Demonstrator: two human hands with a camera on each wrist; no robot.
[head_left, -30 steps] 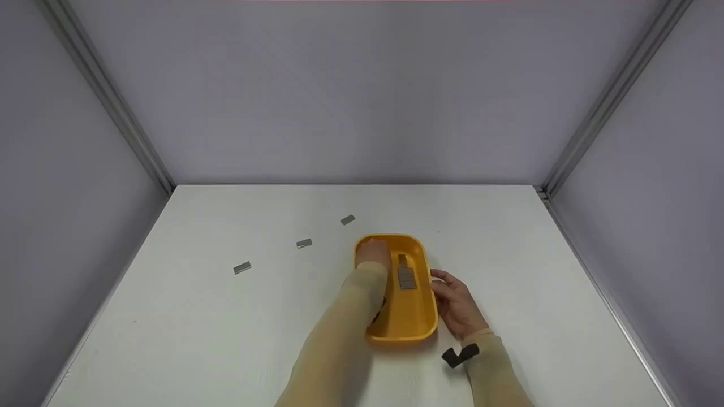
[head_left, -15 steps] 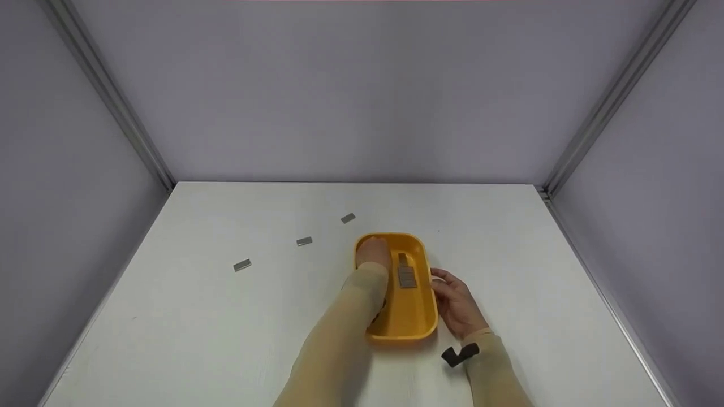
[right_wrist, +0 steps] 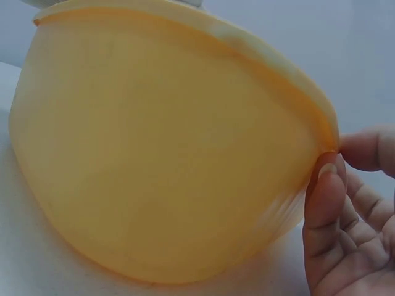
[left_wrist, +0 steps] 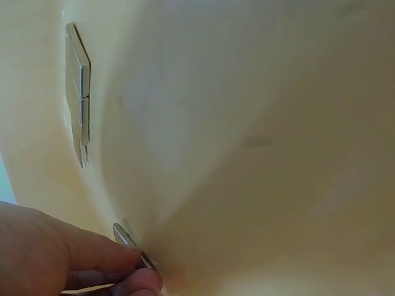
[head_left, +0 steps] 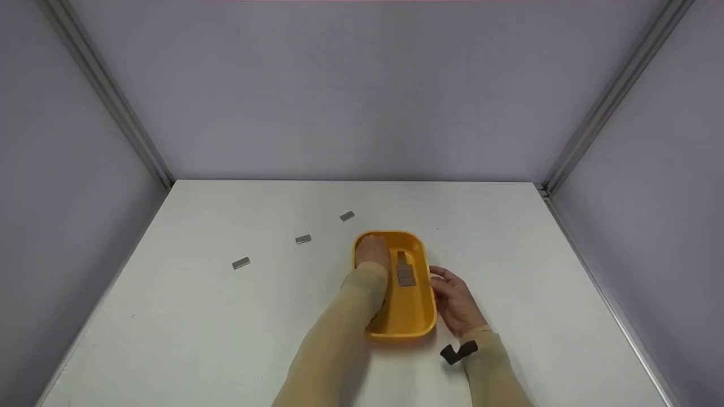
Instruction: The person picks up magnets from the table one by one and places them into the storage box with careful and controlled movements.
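tray: an orange oval plastic tray [head_left: 416, 316] with a raised rim was seen near the front middle of the white table [head_left: 509, 243].
stack: flat grey metal pieces [head_left: 405, 272] were laid in a row on the tray floor.
left hand: the left hand [head_left: 371, 251] was placed inside the tray; one small grey piece [left_wrist: 131, 243] was pinched by its fingertips [left_wrist: 139, 283] against the tray floor.
right hand: the right hand [head_left: 455, 302] was set against the tray's right outer wall, thumb at the rim, fingers loosely curled.
loose pieces: three grey pieces [head_left: 302, 239] were left on the table, left of the tray.

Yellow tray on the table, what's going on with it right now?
A person's left hand is inside the yellow tray, its fingers pinching a small grey metal plate against the tray floor. A row of similar plates lies in the tray. The right hand touches the tray's outer rim. Three more plates lie on the white table.
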